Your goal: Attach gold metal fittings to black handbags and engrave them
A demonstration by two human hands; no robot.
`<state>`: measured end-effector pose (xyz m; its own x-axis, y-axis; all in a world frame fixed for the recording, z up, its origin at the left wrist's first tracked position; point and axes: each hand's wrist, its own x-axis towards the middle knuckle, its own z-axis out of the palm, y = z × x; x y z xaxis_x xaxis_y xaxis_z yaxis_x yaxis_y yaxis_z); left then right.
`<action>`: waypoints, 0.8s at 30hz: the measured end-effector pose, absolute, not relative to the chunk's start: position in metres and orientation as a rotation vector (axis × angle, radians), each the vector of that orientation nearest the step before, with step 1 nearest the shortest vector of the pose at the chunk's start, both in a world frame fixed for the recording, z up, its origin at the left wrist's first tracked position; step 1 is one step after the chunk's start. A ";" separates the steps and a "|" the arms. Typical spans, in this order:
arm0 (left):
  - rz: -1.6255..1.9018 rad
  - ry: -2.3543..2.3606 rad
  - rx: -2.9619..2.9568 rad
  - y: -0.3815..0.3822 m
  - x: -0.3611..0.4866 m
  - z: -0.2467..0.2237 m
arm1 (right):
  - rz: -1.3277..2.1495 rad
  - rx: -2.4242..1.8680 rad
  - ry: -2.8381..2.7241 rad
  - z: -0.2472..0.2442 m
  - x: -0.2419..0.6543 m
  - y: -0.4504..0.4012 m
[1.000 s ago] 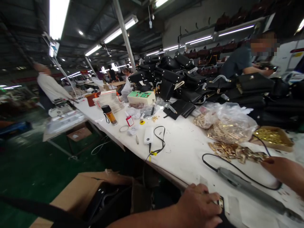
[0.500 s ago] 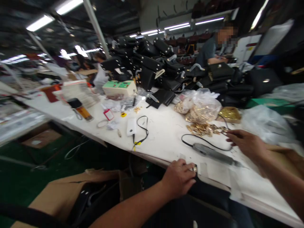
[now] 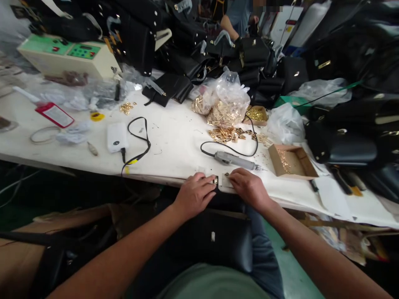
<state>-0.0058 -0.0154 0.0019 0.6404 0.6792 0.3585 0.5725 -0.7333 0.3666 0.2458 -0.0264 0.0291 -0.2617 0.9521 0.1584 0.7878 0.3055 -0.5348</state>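
Observation:
A black bag [image 3: 218,238] rests on my lap, its flap tab with a small gold metal fitting [image 3: 215,180] at the table's edge. My left hand [image 3: 195,194] presses on that tab, fingers close together beside the fitting. Just right of it, my right hand [image 3: 247,187] pinches a small metal piece [image 3: 227,175] between thumb and finger. Behind my hands lies a grey electric screwdriver [image 3: 233,159] with a black cable. Gold metal pieces [image 3: 227,134] are heaped in front of a clear plastic bag [image 3: 227,104] full of similar ones.
An open cardboard box [image 3: 294,162] with small screws stands right of the screwdriver. A white power unit [image 3: 116,137] and its cable lie left. Black bags [image 3: 174,62] are piled behind, near a control box [image 3: 67,56]. A person's arm [image 3: 229,27] shows beyond.
The view has turned down and to the right. My right hand has come from the heap of gold pieces to beside my left hand, with a small piece in its fingers.

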 end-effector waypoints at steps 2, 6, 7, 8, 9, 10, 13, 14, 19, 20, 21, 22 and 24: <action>0.713 1.026 2.641 -0.015 -0.006 0.001 | 0.574 -1.514 -2.146 0.033 0.250 -0.027; 0.716 1.014 2.642 -0.014 -0.006 0.001 | 0.743 -1.513 -2.070 0.042 0.258 -0.018; 0.715 1.010 2.642 -0.014 -0.006 0.001 | 0.746 -1.542 -2.049 0.042 0.259 -0.014; 0.715 1.007 2.641 -0.013 -0.006 0.001 | 0.741 -1.574 -2.047 0.042 0.260 -0.009; 0.716 1.005 2.641 -0.013 -0.006 0.001 | 0.732 -1.601 -2.073 0.041 0.260 -0.004; 0.716 1.005 2.640 -0.013 -0.006 0.001 | 0.729 -1.615 -2.120 0.040 0.259 0.000; 0.709 1.016 2.637 -0.013 -0.006 0.001 | 0.761 -1.612 -2.248 0.035 0.257 0.009; 0.708 1.018 2.637 -0.013 -0.005 0.001 | 0.769 -1.612 -2.258 0.035 0.256 0.011; 0.714 1.007 2.629 -0.013 -0.006 -0.001 | 0.937 -1.666 -2.071 0.045 0.253 0.013; 0.717 1.006 2.626 -0.012 -0.006 -0.001 | 1.018 -1.681 -1.982 0.048 0.251 0.013; 0.719 1.004 2.625 -0.012 -0.006 -0.002 | 1.114 -1.689 -1.874 0.051 0.248 0.011; 0.721 1.001 2.625 -0.012 -0.006 -0.002 | 1.215 -1.686 -1.756 0.054 0.245 0.010; 0.731 0.997 2.628 -0.011 -0.006 -0.001 | 1.382 -1.657 -1.522 0.055 0.236 0.006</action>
<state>-0.0060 -0.0109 -0.0015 0.6429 0.6715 0.3684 0.5533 -0.7398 0.3829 0.2360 0.0057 0.0553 -0.1380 0.9305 -0.3394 0.4277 -0.2531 -0.8678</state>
